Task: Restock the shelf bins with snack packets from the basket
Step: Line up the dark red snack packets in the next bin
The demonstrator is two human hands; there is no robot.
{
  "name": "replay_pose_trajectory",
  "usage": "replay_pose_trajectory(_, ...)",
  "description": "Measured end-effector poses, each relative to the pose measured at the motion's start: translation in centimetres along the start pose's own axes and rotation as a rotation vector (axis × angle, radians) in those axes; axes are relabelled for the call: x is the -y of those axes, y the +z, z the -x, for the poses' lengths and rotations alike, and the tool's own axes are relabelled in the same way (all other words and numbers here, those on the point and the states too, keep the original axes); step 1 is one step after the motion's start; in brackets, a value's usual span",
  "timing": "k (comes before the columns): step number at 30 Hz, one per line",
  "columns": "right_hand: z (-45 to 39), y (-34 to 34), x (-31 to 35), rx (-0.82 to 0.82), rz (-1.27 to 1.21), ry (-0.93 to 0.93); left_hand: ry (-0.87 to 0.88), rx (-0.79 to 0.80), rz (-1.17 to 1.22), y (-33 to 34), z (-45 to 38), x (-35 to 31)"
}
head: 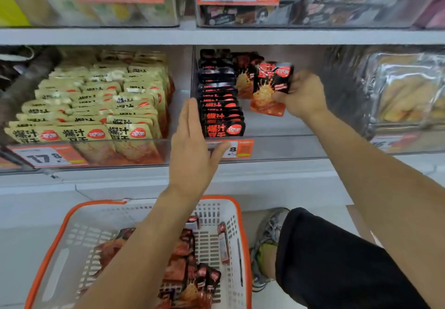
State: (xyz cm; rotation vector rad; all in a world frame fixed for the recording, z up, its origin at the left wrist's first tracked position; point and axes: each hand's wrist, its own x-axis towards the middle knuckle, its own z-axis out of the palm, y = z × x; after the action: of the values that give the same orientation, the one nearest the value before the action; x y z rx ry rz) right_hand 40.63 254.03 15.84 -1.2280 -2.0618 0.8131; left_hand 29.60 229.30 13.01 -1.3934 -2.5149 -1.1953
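Your right hand grips upright packets, just right of the row; left hand flat, steadying its front.

A row of black packets is standing in the middle bin along its left wall, running front to back. To their right, inside the same bin, the right hand is gripping a small stack of packets. The left hand is reaching up at the bin's front left corner, fingers straight, just left of the row. Left of this bin, the beige packets are filling the neighbouring bin. Below the shelf, the basket is sitting with more packets lying in it, under the left forearm.
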Motion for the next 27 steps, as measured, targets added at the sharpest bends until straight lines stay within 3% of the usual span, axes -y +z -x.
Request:
replay_pose_trajectory(3,-4.2,3.4,-0.6,0.097,0.014,0.097,-0.023,-0.053,-0.061,0.7,-0.1,0.2)
replay_pose_trajectory(7,-7.1,6.3,-0.4,0.110,-0.045,0.173,-0.009,-0.088,-0.079,1.3,-0.1,0.3)
replay_pose_trajectory(19,-8.9,9.3,-0.2,-0.070,0.091,0.064,0.038,-0.133,-0.091,1.7,0.0,0.9)
replay_pose_trajectory(27,-8.1,9.8,0.4,-0.029,0.077,0.028,0.051,-0.136,-0.112,1.9,-0.1,1.1)
